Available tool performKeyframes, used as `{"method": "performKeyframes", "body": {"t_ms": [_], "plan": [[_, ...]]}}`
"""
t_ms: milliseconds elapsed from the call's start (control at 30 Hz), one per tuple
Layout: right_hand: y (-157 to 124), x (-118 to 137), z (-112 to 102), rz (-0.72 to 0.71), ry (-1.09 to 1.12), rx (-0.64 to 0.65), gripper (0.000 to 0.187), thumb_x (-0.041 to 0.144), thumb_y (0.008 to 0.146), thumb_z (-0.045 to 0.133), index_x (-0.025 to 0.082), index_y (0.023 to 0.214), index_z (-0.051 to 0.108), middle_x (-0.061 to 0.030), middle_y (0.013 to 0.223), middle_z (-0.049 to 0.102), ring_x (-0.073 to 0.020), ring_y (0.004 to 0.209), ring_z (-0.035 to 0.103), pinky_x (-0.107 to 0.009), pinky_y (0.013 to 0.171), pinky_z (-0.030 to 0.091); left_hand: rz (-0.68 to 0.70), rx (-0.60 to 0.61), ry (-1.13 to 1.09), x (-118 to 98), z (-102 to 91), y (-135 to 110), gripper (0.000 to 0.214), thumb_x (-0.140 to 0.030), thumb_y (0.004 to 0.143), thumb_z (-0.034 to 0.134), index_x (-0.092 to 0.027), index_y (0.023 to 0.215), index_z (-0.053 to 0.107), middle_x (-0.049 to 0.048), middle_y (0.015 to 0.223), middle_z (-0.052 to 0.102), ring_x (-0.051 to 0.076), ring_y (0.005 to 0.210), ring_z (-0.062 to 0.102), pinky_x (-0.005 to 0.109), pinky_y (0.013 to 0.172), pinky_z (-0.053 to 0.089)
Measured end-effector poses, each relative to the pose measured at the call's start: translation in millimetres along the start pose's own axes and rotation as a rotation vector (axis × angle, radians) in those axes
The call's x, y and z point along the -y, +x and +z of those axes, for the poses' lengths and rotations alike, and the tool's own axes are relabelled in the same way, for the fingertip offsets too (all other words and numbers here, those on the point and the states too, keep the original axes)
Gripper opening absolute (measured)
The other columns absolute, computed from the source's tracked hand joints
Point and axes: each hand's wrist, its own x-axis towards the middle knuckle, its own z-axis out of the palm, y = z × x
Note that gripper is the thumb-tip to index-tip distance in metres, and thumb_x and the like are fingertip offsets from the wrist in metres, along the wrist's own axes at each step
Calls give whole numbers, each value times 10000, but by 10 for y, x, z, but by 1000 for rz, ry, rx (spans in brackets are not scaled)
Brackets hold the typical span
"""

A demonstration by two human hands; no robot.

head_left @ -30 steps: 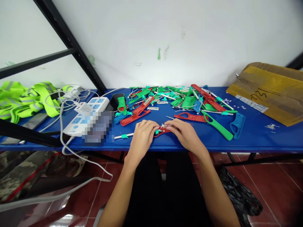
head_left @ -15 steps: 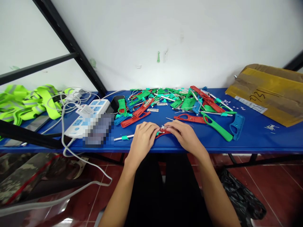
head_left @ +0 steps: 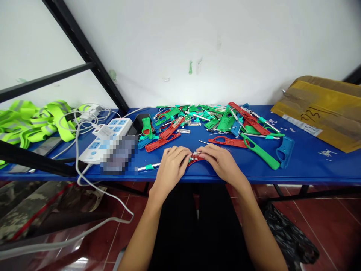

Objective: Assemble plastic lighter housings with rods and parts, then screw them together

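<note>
My left hand (head_left: 173, 162) and my right hand (head_left: 220, 161) meet close to the front edge of the table, fingers bent and pinching. Between them lies an open red lighter casing (head_left: 195, 161), with small white and teal parts inside; the fingertips cover much of it. A metal tube with a teal piece (head_left: 150, 166) sticks out to the left of my left hand. Just beyond the right fingers rest another red casing half (head_left: 229, 142) and a green casing half (head_left: 262, 153).
Behind my hands spreads a pile of red, green and blue casings (head_left: 225, 122) with metal tubes and wires. A white power strip (head_left: 93, 150) and phones stand left, near yellow-green reflective straps (head_left: 59, 116). At right sits a taped cardboard box (head_left: 324, 113). Black shelf posts flank the table.
The view has shifted slightly. Both hands stay at the red casing, with only slight finger movement over the small parts.
</note>
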Motion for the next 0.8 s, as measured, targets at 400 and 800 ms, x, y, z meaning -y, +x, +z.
{"method": "performKeyframes", "body": {"t_ms": [400, 800], "plan": [[4, 2, 1, 3, 12, 23, 274, 329, 1150, 527, 272, 1248, 777, -74, 1245, 775, -242, 1132, 748, -362, 1012, 562, 19, 18, 7, -8, -21, 8, 190, -261, 1157, 513, -222, 1111, 693, 26, 1168, 808, 199, 1005, 677, 408, 925, 407], [11, 9, -9, 2, 7, 33, 270, 351, 1152, 525, 286, 1233, 774, -64, 1216, 764, -237, 1111, 744, -341, 993, 555, 22, -20, 34, 0, -5, -5, 144, -262, 1130, 589, -238, 1083, 723, -7, 1142, 828, 201, 975, 685, 424, 905, 402]]}}
